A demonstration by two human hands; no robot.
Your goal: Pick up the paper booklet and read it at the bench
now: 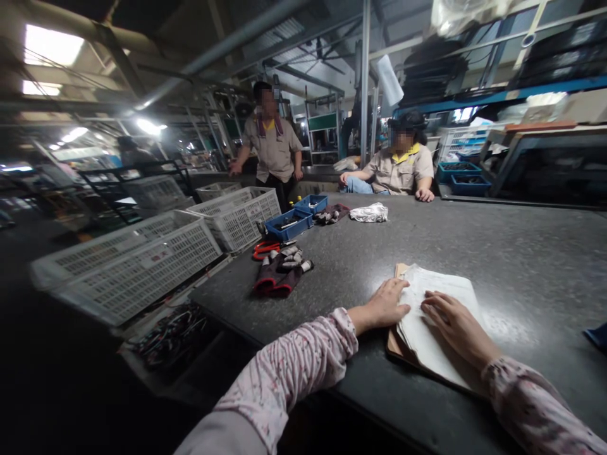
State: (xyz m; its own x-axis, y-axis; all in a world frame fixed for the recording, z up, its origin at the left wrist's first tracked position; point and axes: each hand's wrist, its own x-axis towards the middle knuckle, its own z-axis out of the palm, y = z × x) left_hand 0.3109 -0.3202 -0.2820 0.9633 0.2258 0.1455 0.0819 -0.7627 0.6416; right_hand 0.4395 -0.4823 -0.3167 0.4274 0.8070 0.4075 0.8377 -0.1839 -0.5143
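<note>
A stack of white papers (443, 347) lies on a brown clipboard or folder (397, 346) near the front edge of the dark table. My left hand (385, 303) rests at the stack's left edge, its fingers stretched out over the sheets. On top of the page lies my right hand (458, 325), fingers extended and slightly bent, palm down. Neither hand grips anything. To the left of my left hand are dark work gloves with red cuffs (277, 278) and red-handled scissors (265, 249). Writing on the sheet is too faint to read.
Blue bins (289, 226) with small parts and a silvery crumpled bundle (370, 213) stand toward the table's far side. White plastic crates (156, 259) line the left edge. One person (272, 145) stands beyond the crates; another person (403, 167) sits across the table (535, 253).
</note>
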